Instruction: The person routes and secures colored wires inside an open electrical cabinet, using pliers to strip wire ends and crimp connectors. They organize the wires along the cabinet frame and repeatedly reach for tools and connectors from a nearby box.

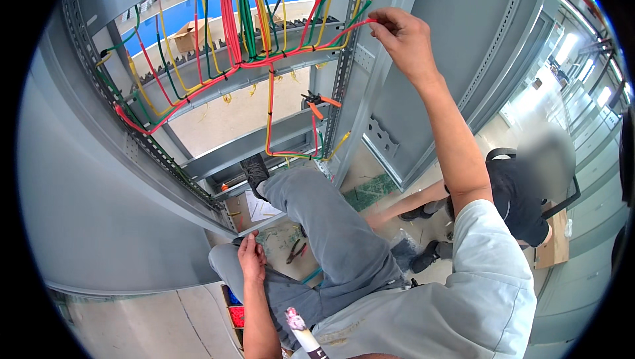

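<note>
At the upper right of the cabinet frame, my right hand (400, 38) is raised, thumb and fingers pinching the end of a red wire (359, 26). That wire runs left into a tied harness (264, 61) of red, green and yellow wires across the cabinet. Beside the pinched end, several other wire ends stick up, among them a yellow wire (329, 3). My left hand (252, 261) is low, by my bent knee, with its fingers curled together; anything in them is too small to make out. Orange-handled cutters or strippers (319, 102) hang on the frame's right side.
The grey cabinet frame (248, 139) encloses my outstretched leg. Pliers (296, 252) and wire scraps lie on the floor, near a white sheet (260, 207). A co-worker (519, 194) crouches at right. A white stick with a charred tip (303, 336), like a cigarette, juts up at bottom.
</note>
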The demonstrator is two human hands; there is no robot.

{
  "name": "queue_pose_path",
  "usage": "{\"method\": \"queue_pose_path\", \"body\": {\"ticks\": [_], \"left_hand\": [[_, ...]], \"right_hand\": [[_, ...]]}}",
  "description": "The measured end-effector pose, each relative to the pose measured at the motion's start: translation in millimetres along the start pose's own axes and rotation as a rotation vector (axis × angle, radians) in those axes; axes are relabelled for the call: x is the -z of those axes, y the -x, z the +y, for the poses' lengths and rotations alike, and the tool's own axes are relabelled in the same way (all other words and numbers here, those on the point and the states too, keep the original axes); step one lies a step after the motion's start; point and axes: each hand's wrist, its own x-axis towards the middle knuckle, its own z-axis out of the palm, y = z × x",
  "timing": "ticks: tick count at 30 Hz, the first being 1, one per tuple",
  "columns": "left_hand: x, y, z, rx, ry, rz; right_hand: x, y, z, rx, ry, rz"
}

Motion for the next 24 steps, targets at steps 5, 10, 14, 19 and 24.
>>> {"method": "queue_pose_path", "body": {"ticks": [5,10,14,19,24], "left_hand": [[-2,2,2,0.004,-0.01,0.003],[-1,1,0,-0.002,-0.026,0.005],[-3,-1,0,-0.002,-0.023,0.004],[-2,0,0,-0.009,-0.03,0.006],[-2,5,4,-0.002,-0.046,0.017]], "right_hand": [[3,1,-1,0.099,0.093,-0.032],[3,-6,-4,0.16,0.216,-0.096],[0,-5,3,0.116,0.173,-0.064],[-10,4,14,0.143,0.105,0.028],[-11,8,21,0.358,0.237,0.068]]}}
